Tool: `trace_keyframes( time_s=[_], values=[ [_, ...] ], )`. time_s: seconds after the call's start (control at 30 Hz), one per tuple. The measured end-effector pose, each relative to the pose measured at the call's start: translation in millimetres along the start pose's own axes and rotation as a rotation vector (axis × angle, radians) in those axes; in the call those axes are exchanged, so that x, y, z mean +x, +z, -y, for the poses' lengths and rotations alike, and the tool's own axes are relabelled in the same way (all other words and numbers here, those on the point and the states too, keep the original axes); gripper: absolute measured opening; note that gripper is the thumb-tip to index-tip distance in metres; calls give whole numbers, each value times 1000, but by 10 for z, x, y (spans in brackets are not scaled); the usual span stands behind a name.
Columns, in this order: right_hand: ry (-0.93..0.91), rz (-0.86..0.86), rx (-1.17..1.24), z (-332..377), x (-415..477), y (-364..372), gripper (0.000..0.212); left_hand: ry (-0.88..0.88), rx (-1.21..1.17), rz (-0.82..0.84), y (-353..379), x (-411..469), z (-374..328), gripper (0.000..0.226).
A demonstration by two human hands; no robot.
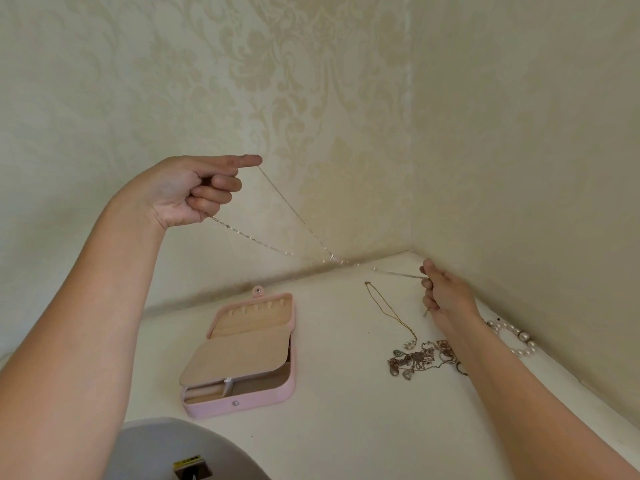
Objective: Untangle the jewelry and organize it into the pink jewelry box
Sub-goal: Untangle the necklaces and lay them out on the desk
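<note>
Above white tabletop [346,427], both hands stretch silver chain [294,216].

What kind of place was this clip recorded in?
Probably a room at home, maybe a bedroom: damask wallpaper covers both walls of a corner, and a white surface below holds an open pink box, tangled jewelry and pearls.

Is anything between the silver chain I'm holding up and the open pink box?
Nothing visible lies on the table between them. The silver chain hangs stretched between the left hand and right hand, above and behind the pink jewelry box. But the beige inner flap covers most of the lower tray.
</note>
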State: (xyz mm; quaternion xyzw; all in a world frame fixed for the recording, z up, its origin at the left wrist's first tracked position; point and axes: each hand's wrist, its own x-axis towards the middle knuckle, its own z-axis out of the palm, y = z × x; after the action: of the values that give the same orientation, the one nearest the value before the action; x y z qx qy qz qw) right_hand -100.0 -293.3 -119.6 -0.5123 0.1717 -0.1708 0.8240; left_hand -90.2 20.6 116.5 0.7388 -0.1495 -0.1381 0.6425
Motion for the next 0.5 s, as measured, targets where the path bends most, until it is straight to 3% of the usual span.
trace_keyframes(
  time_s=[0.27, 0.37, 0.5],
  values=[
    [45, 2, 196, 42, 16, -14, 16, 12, -215, -184, -211, 306, 222, 42],
    [69, 116, 278, 105, -44, 10, 15, -33, -227, -160, -240, 383, 302, 40],
    [10, 242, 217, 178, -154, 77, 10, -81, -136, -82, -231, 431, 307, 34]
  ],
)
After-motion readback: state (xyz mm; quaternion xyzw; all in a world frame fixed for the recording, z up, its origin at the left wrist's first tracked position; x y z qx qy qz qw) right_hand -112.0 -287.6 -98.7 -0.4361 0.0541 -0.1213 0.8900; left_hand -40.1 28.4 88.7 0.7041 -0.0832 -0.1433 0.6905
